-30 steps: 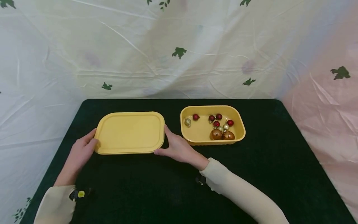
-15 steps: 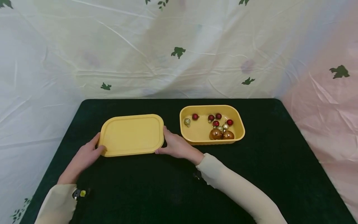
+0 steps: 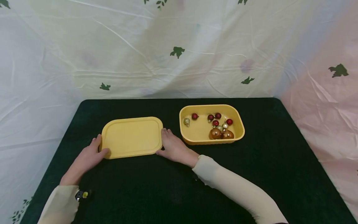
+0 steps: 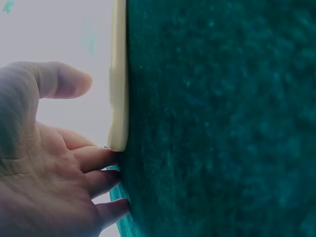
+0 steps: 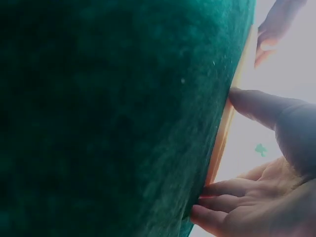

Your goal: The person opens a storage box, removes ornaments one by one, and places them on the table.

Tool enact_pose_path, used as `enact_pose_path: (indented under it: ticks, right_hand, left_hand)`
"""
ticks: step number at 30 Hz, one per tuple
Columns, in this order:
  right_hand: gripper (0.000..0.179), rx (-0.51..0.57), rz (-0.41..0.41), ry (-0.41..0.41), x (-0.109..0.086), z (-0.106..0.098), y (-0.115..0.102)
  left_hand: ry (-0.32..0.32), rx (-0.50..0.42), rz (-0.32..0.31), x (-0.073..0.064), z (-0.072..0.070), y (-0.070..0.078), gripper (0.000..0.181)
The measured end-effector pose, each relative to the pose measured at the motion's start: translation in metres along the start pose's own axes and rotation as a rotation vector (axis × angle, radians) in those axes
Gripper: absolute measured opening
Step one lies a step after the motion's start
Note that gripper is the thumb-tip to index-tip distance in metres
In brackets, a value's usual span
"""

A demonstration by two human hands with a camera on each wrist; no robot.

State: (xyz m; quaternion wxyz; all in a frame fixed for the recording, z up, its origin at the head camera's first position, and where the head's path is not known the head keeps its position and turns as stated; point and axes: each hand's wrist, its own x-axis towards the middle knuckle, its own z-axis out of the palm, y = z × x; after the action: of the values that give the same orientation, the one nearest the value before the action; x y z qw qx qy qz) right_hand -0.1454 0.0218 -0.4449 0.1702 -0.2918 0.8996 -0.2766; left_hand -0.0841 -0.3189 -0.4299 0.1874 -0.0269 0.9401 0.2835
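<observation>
A yellow rectangular lid (image 3: 132,137) lies on the dark green tabletop, left of the middle. My left hand (image 3: 86,160) is at its left end, fingers along the edge and thumb over the near corner. In the left wrist view the thumb stands apart from the lid's edge (image 4: 119,79), while the fingertips reach down to the table. At the lid's right end is my right hand (image 3: 179,149), its fingers extended along the side. The right wrist view shows that thumb (image 5: 259,106) touching the lid's near edge, fingertips low beside the end.
Right of the lid stands a yellow rectangular box (image 3: 199,132), uncovered. It holds several small red baubles (image 3: 194,116), small gold ones (image 3: 186,122) and two larger copper baubles (image 3: 215,133). A patterned cloth (image 3: 134,56) hangs behind and beside the table.
Both hands have brought the lid down and slightly nearer, its left end shifting right. The grasp has loosened, and the lid now rests on the table. The box has stayed put.
</observation>
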Motion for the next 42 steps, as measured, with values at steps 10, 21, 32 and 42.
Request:
enact_pose_path:
  ticks: [10,21,32,42]
  right_hand:
    - [0.084,-0.045,0.033,0.002,-0.022,-0.011,-0.01]
    - [0.064,0.079,-0.028,0.112,-0.07,-0.039,-0.015]
    - [0.052,0.115,-0.024,0.283,-0.114,-0.072,0.007]
    - [0.053,0.105,-0.002,0.336,-0.137,-0.103,0.045]
  left_hand:
    - [0.152,-0.007,0.077,-0.009,0.009,0.027,0.08]
    - [0.516,-0.065,0.291,-0.014,0.026,0.094,0.056]
    - [0.633,-0.069,0.603,-0.005,0.054,0.141,0.052]
    - [0.513,0.085,0.678,0.007,0.072,0.172,0.059]
